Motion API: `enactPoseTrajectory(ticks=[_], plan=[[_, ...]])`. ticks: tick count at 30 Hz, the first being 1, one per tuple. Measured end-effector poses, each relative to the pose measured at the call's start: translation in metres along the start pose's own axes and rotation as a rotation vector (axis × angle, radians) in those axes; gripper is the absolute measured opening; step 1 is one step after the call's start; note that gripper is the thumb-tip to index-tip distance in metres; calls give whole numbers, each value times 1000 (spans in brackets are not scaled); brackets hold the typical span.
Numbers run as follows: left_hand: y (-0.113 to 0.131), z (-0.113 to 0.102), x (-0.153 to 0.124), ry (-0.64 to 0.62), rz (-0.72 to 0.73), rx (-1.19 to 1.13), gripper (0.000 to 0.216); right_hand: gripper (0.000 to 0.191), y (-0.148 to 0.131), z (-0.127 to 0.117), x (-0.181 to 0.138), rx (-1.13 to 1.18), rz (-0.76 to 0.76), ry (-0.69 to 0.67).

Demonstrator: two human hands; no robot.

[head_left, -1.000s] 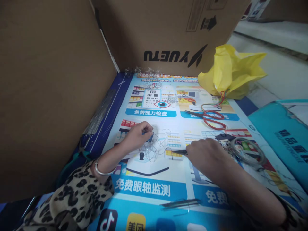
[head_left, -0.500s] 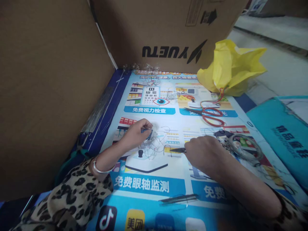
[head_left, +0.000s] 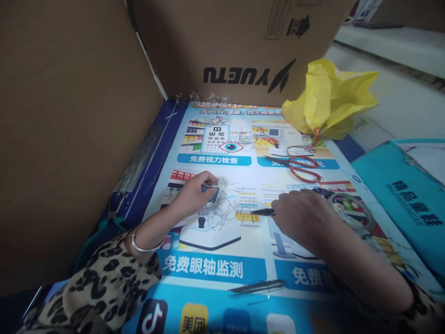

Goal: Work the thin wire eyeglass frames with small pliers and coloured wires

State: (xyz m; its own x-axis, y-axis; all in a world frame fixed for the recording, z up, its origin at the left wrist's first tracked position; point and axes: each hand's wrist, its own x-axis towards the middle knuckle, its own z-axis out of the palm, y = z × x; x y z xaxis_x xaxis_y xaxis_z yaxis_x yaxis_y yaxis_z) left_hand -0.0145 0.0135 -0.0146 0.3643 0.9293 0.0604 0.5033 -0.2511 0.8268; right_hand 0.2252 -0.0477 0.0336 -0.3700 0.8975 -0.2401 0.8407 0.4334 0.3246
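Note:
My left hand (head_left: 194, 194) rests on a printed poster (head_left: 215, 269) with its fingers pinched on a small blue piece (head_left: 211, 191) at the edge of a tangle of thin wire (head_left: 224, 208). My right hand (head_left: 302, 215) is closed on a dark, pointed pliers-like tool (head_left: 262, 212). The tool's tip points left at a bent end of the wire. A silver bangle (head_left: 139, 243) and a leopard-print sleeve cover my left wrist and forearm.
Red-handled scissors (head_left: 301, 166) lie beyond my right hand, next to a yellow plastic bag (head_left: 330, 99). A coil of wire (head_left: 352, 213) sits right of my right hand. Dark tweezers (head_left: 257, 287) lie near the front. Cardboard walls (head_left: 69, 116) stand at left and back; a bundle of straight wires (head_left: 141, 157) lies along the left wall.
My right hand with the tool has drawn slightly to the right and up. My left hand stays pinched on the blue piece. The view has shifted a little.

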Motion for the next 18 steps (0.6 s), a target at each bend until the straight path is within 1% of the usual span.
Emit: enactPoseTrajectory(ticks=[5,9,15,18], plan=[[2,-1,0,1,2,25,10,26,-4,-12,-1,12,39,-103],[5,-2,-1,2,-7,19,13,27,-11,-17,0,27,55,-149],[5,0,-1,-4,-8,-6,14,24,-23,-4,4,-19,103,-83],[3,1,-1,-4,-2,-6,15,24,-25,2,6,-37,99,-74]])
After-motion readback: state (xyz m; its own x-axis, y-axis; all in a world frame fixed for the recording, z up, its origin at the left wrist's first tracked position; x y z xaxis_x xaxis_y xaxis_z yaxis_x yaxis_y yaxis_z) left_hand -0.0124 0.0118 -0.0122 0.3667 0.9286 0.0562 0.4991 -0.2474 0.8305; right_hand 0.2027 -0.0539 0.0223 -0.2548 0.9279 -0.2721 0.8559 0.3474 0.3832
